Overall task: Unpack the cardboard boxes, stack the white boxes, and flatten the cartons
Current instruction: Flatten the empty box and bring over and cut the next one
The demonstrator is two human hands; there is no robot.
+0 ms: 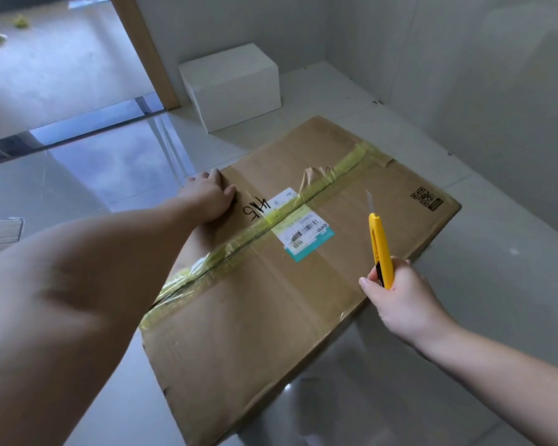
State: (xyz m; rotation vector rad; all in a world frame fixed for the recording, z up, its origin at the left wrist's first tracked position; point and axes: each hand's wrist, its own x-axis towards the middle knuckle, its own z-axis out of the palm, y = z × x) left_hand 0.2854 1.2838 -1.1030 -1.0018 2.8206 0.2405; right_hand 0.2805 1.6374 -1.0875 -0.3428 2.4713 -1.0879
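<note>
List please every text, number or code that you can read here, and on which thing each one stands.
"WU": small print on the white shipping label on the cardboard box.
Black marker scrawl on the box: not clearly legible.
Barcode and label print: too small.
QR code on the box: unreadable.

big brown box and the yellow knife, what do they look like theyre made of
Brown box: corrugated cardboard by its matt tan face and creased flaps, seam sealed with glossy yellowish plastic tape. Knife in the right hand: smooth yellow body, likely plastic, with a thin grey blade, probably steel.
</note>
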